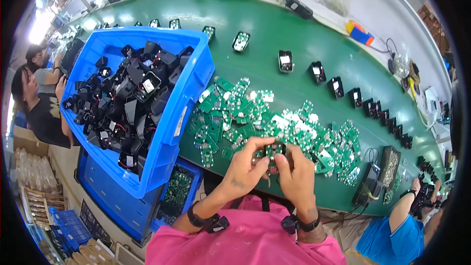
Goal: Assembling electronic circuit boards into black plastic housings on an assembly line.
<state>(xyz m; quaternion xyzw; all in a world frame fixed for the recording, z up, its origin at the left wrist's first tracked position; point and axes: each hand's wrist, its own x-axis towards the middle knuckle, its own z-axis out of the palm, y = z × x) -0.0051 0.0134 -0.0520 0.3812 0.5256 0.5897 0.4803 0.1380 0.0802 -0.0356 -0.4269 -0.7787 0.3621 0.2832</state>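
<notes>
Close in front of me, both hands hold a small black plastic housing (281,147) with a green circuit board in it. My left hand (247,164) grips its left side, the thumb on the board. The fingers of my right hand (297,169) wrap the other side, that thumb pressing on the board's face too. A short thin wire hangs below the housing. Just beyond my hands lies a wide heap of loose green circuit boards (245,105), some under my fingers' far side. How far the board sits inside the housing is hidden by my thumbs.
A blue bin (169,132) full of black housings (130,110) stands at left. Across the green table (196,7) runs a curved row of housings with boards (286,61). A dark power box (368,186) and a tray of small parts (390,167) lie right. People sit at both sides.
</notes>
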